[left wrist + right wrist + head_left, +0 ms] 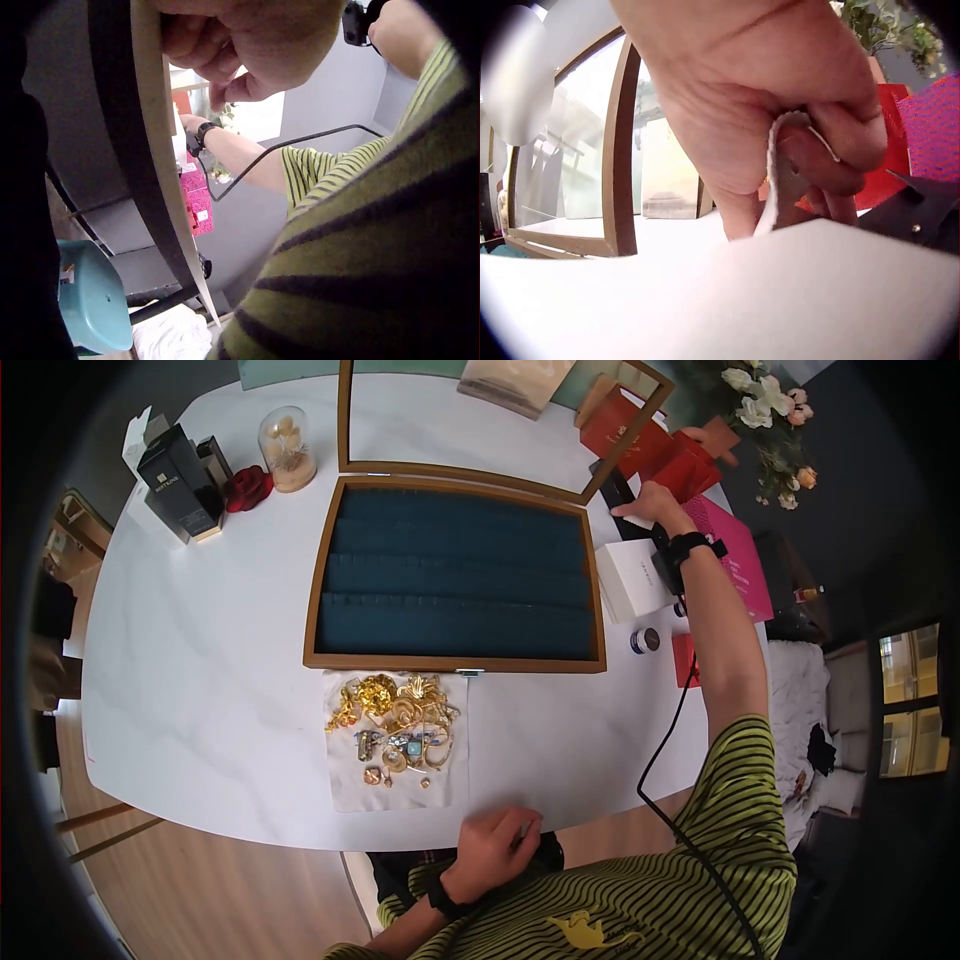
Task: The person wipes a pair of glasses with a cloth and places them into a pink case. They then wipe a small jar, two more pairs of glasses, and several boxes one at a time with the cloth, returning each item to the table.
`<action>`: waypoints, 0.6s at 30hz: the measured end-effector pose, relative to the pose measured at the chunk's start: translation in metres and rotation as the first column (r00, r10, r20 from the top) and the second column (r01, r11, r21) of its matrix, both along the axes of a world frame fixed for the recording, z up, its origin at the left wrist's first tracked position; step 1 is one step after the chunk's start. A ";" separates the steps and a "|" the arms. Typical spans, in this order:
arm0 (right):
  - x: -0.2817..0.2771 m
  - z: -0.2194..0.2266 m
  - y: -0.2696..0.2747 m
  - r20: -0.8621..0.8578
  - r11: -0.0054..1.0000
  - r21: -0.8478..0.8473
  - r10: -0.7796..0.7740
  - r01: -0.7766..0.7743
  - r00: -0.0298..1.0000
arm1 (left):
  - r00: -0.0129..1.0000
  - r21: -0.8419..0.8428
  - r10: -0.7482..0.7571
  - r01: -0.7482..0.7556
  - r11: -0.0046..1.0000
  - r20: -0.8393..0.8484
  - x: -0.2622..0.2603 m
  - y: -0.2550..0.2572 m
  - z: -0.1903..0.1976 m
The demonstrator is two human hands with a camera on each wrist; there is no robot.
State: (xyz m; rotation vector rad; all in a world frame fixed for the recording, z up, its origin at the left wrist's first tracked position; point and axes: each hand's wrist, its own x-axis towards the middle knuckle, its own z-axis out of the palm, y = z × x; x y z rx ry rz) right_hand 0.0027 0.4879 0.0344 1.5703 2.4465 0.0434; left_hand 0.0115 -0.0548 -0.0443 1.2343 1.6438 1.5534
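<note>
At the far right of the table my right hand (pixel 655 508) reaches past a white box (pixel 632 582). Its fingers curl round a thin pale grey cloth (pixel 774 169), whose folded edge shows between thumb and fingers in the right wrist view. My left hand (pixel 492 852) idles at the table's front edge, fingers loosely curled and holding nothing. A pale cloth (pixel 345 792) near the front carries gold necklaces (pixel 378 695), rings and other jewellery. Behind it stands a wooden jewellery box (pixel 312 610) with a dark teal lining and its glass lid raised.
Red gift bags (pixel 625 435), a black case (pixel 612 490) and a pink box (pixel 735 555) crowd the right side. A small round jar (pixel 645 641) stands near the white box. At left are a black box (pixel 180 485), a red rose (pixel 248 488) and a glass dome (pixel 287 448).
</note>
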 end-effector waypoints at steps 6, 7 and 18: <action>0.006 -0.007 0.008 -0.041 0.990 0.043 0.139 -0.137 0.989 | 1.000 0.007 -0.002 0.002 1.000 0.020 0.000 -0.001 -0.002; 0.006 -0.005 0.010 -0.020 0.987 0.045 0.154 -0.153 0.988 | 1.000 0.012 -0.002 0.002 1.000 0.008 0.000 -0.001 -0.002; 0.049 0.085 -0.093 -0.426 0.986 0.120 0.153 -0.112 0.892 | 0.999 -0.055 -0.034 0.035 0.998 0.023 0.001 -0.003 -0.003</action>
